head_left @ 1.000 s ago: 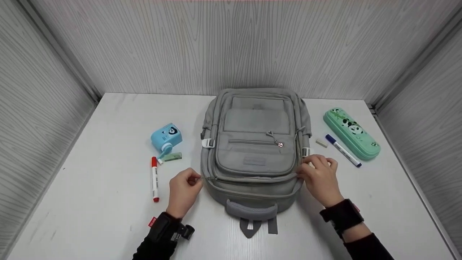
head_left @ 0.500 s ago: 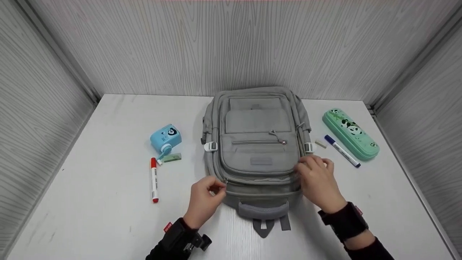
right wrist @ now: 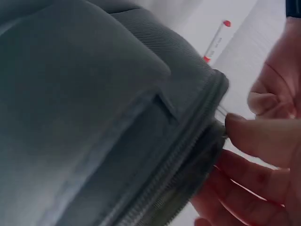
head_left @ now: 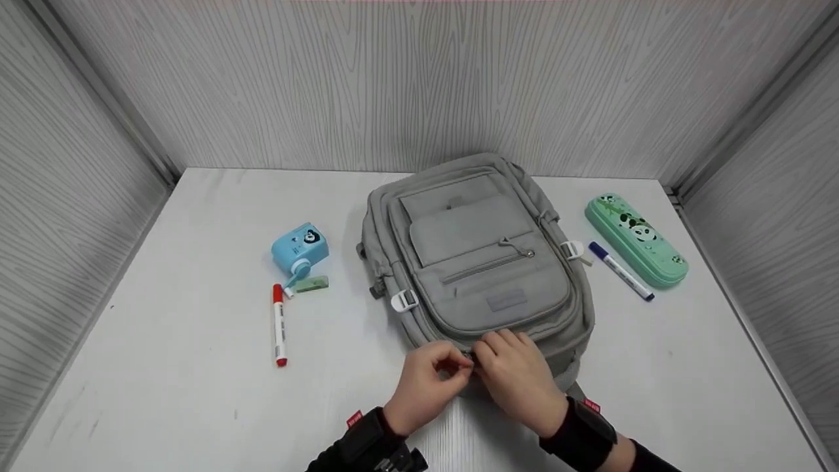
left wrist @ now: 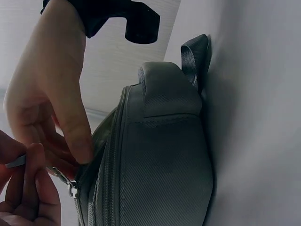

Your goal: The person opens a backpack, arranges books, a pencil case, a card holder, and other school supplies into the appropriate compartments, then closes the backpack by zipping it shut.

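Note:
A grey backpack [head_left: 482, 262] lies on its back on the white table, turned at an angle, its top towards me. My left hand [head_left: 429, 383] pinches a small zipper pull [left wrist: 17, 161] at the bag's near edge. Right beside it, my right hand [head_left: 521, 380] pinches the fabric edge by the zipper, thumb on top, as the right wrist view shows. A metal zipper slider [left wrist: 72, 189] sits between the hands in the left wrist view. Behind it the zipper's teeth [right wrist: 164, 165] run along an unzipped gap. The fingertips are partly hidden in the head view.
On the left are a blue panda-printed container [head_left: 299, 248], a green eraser-like block [head_left: 312, 284] and a red marker [head_left: 280, 324]. To the right lie a green panda pencil case [head_left: 636, 239] and a blue marker [head_left: 621, 271]. Panelled walls enclose the table.
The backpack has turned, its near end swinging right. My left hand has moved right with the zipper pull, and my right hand has come left and nearer, so both now meet at the bag's near edge.

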{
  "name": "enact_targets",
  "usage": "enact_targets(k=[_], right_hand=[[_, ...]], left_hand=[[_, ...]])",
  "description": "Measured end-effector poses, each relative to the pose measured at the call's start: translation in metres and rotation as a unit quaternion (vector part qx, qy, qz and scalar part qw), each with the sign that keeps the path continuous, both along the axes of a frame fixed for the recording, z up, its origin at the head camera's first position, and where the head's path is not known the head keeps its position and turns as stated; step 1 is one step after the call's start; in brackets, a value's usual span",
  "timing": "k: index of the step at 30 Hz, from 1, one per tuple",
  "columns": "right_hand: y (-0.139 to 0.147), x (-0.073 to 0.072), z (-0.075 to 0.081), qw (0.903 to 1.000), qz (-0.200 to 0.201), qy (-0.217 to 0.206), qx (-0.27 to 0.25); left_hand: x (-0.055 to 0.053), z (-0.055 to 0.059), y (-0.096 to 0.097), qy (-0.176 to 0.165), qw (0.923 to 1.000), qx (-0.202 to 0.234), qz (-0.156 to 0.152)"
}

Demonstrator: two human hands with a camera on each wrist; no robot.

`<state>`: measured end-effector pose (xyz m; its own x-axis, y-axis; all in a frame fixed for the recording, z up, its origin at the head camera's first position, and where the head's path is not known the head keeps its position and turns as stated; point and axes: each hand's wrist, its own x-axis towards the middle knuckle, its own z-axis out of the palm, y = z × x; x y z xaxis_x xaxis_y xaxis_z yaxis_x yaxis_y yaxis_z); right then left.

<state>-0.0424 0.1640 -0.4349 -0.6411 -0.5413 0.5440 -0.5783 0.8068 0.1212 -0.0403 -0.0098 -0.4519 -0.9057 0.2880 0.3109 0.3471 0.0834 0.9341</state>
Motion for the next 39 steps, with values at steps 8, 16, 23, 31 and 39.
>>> enact_targets(k=[8, 16, 23, 31, 39], right_hand=[[0.009, -0.004, -0.009, 0.9985, 0.004, 0.052, -0.018], [0.014, -0.006, -0.011, 0.9973, 0.021, 0.063, -0.031], [0.016, -0.003, -0.011, 0.9978, 0.025, 0.049, -0.037], [0.017, -0.002, -0.012, 0.9973, 0.029, 0.045, -0.05], [0.024, -0.001, -0.015, 0.9972, 0.037, 0.033, -0.057]], left_hand=[[-0.004, -0.001, 0.002, 0.011, 0.9999, -0.012, 0.0], [-0.028, -0.008, -0.028, 0.063, 0.9888, -0.107, 0.083], [-0.068, -0.009, -0.064, 0.058, 0.9722, -0.175, 0.144], [-0.128, -0.001, -0.078, 0.057, 0.9517, -0.244, 0.177], [-0.154, -0.002, -0.084, 0.001, 0.9355, -0.261, 0.238]])
